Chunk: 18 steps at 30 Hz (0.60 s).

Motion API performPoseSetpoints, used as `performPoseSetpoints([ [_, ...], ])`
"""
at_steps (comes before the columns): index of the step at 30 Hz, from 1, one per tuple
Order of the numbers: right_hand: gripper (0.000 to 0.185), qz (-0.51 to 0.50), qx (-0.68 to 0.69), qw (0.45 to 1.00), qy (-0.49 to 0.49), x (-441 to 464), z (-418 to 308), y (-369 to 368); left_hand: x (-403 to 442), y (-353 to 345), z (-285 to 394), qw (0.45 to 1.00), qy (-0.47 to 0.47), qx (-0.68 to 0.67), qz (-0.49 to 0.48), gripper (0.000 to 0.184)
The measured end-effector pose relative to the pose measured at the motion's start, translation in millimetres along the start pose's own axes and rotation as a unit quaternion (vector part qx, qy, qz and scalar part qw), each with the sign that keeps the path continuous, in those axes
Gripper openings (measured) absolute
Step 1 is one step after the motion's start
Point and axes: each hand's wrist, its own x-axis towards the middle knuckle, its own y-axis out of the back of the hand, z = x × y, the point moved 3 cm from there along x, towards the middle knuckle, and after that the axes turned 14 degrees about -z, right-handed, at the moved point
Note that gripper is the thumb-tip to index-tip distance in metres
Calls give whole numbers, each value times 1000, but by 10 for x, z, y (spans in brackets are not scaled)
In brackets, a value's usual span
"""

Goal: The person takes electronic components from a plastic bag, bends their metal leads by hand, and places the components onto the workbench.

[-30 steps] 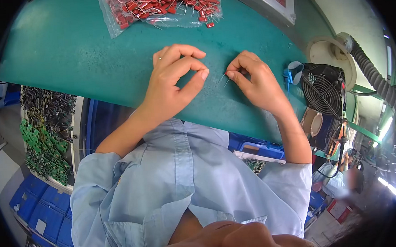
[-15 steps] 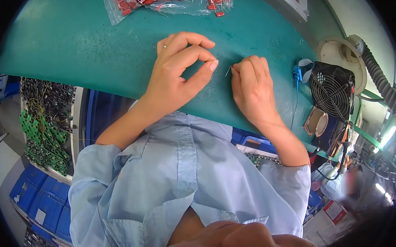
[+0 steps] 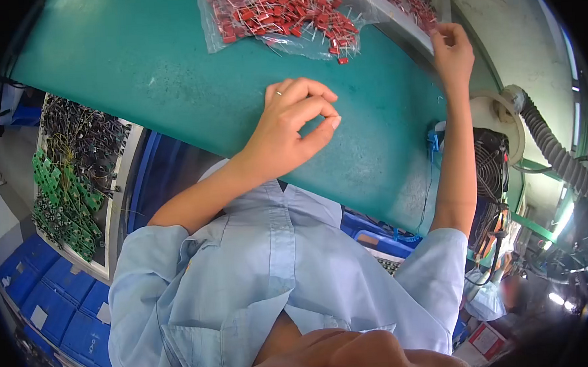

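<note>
My left hand (image 3: 297,123) hovers over the green work surface (image 3: 190,96), a ring on one finger. Its thumb and index tips are pressed together, and anything between them is too small to make out. At the upper right, my right hand (image 3: 455,52) reaches to the side of a white tray (image 3: 405,30). Its fingers are curled with the thumb close to them; what they hold, if anything, is hidden. Inside the tray lie red components with wire leads (image 3: 407,1). A clear plastic bag (image 3: 216,38) of similar red components (image 3: 285,14) lies beyond my left hand.
On the right stand a black fan (image 3: 491,163), a grey corrugated hose (image 3: 554,140) and a blue clip (image 3: 433,138) with a cord. Left of the bench are green circuit boards (image 3: 65,202) in a rack and blue bins (image 3: 54,302). Another person's sleeve (image 3: 484,300) shows lower right.
My right hand has moved from beside my left hand up to the white tray; the thin wire lead seen at its fingertips no longer shows. My left hand keeps its pinch. The view has shifted.
</note>
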Motion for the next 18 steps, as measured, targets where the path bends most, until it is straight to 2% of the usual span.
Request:
performPoseSetpoints([
  [3, 13, -137, 82, 981, 113, -208, -580, -281, 3, -1, -11, 1000, 1, -2, 2, 4],
  [4, 11, -210, 87, 968, 107, -323, -805, -351, 8, -3, -14, 1000, -1, -2, 0, 4],
  [7, 15, -295, 67, 932, 200, -493, -1156, -495, 16, -6, -23, 1000, 1, -7, -16, 5],
  [10, 17, -360, 98, 922, 104, -472, -1033, -653, 22, -7, -12, 1000, 1, -1, -14, 5],
  [13, 18, -363, 135, 919, 69, -474, -1002, -686, 23, -6, -13, 1000, 1, -1, -8, 5],
  [18, 18, -326, 134, 930, 106, -494, -1020, -688, 16, -18, -10, 1000, -1, 8, -5, 6],
])
